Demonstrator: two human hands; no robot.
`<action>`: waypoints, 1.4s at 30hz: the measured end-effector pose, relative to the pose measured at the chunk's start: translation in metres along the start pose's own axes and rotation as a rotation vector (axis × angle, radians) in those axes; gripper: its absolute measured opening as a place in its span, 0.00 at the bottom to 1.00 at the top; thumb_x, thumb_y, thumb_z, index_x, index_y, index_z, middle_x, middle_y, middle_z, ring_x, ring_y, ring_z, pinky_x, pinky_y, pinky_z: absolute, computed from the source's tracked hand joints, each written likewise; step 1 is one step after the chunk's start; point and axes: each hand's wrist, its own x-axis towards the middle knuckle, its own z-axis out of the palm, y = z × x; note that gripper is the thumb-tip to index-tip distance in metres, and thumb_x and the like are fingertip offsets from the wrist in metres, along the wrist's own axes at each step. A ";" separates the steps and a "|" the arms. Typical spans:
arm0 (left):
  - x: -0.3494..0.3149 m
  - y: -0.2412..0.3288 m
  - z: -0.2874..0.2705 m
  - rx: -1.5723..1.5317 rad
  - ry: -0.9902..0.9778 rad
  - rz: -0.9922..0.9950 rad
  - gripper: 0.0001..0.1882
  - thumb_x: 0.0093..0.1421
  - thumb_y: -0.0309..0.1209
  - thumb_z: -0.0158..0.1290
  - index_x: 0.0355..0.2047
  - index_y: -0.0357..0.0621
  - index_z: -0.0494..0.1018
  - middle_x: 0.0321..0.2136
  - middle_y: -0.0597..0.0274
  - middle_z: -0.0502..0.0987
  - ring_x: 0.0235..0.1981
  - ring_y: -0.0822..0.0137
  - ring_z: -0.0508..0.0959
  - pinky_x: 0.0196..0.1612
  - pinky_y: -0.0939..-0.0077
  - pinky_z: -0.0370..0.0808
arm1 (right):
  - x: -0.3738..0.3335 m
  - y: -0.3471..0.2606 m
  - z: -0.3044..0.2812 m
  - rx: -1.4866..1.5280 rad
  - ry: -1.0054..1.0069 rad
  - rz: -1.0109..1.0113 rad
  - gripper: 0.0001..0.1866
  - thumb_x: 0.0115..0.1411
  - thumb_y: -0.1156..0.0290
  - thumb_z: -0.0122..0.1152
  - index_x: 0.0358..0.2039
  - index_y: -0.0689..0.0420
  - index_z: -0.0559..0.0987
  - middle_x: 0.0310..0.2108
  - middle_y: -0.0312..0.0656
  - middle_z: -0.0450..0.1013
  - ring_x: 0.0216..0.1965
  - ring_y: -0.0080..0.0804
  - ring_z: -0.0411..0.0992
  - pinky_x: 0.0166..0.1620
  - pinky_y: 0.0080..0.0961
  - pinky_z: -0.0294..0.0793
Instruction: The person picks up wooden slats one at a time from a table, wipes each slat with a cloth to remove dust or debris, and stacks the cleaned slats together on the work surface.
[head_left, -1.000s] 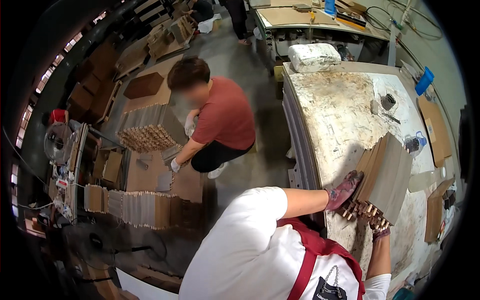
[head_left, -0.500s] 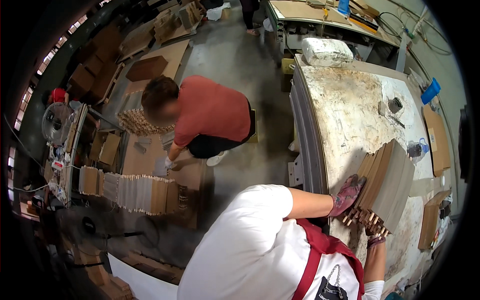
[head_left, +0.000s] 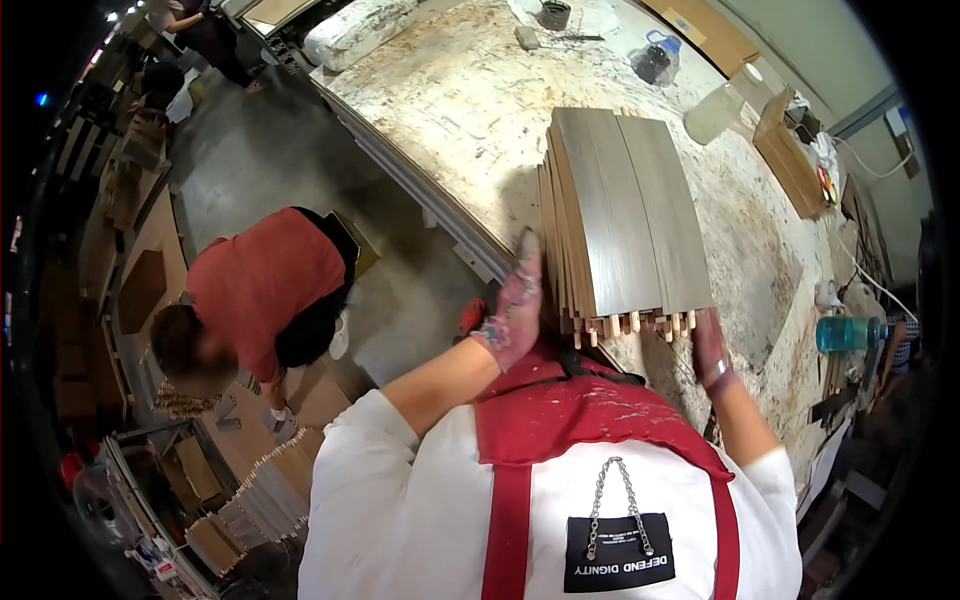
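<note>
A stack of grey-brown wooden boards (head_left: 625,210) lies on the worktable, two broad faces side by side on top. Pale wooden dowels (head_left: 635,322) stick out of its near end. My left hand (head_left: 517,305), in a flower-patterned glove, is at the stack's near left corner with fingers stretched flat, seemingly just off the boards. At the near right corner is my gloved right hand (head_left: 711,350), fingers extended along the stack's side; whether it touches is unclear.
The worktable (head_left: 450,100) is stained white. It bears a wrapped white bundle (head_left: 360,30), a dark cup (head_left: 553,13), a clear jug (head_left: 657,60), and a cardboard box (head_left: 788,150). Left, a co-worker in a red shirt (head_left: 265,280) crouches beside dowelled boards (head_left: 262,500) on the floor.
My view has swung right toward the worktable. The board stack, tilted between both hands before, now lies with broad faces up. My left hand has drawn back from its side.
</note>
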 end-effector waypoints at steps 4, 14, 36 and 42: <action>0.008 0.012 -0.019 -0.693 0.324 -0.413 0.31 0.69 0.41 0.33 0.65 0.33 0.43 0.65 0.51 0.50 0.65 0.59 0.52 0.67 0.68 0.45 | -0.126 0.000 -0.072 -0.658 -0.624 -0.088 0.36 0.50 0.62 0.60 0.61 0.55 0.62 0.62 0.53 0.55 0.63 0.55 0.52 0.64 0.51 0.45; 0.011 0.003 -0.009 -0.729 0.215 -0.312 0.34 0.68 0.44 0.38 0.64 0.32 0.46 0.66 0.53 0.48 0.66 0.63 0.49 0.68 0.72 0.42 | -0.085 0.089 -0.113 -0.602 0.037 0.208 0.27 0.63 0.59 0.48 0.61 0.55 0.63 0.62 0.49 0.58 0.65 0.47 0.52 0.65 0.40 0.50; 0.084 0.003 -0.031 0.432 -0.451 0.628 0.23 0.57 0.40 0.54 0.45 0.33 0.72 0.41 0.41 0.74 0.42 0.38 0.72 0.47 0.50 0.69 | 0.064 0.010 0.110 1.091 -0.129 0.781 0.45 0.59 0.33 0.40 0.65 0.54 0.55 0.65 0.39 0.52 0.62 0.29 0.53 0.61 0.27 0.52; 0.085 -0.006 -0.066 -0.225 -0.924 -0.222 0.28 0.66 0.37 0.47 0.60 0.39 0.51 0.43 0.52 0.72 0.38 0.66 0.72 0.39 0.75 0.72 | 0.071 -0.006 0.098 1.225 -0.497 0.639 0.41 0.62 0.37 0.38 0.65 0.56 0.55 0.64 0.39 0.54 0.64 0.29 0.52 0.62 0.24 0.54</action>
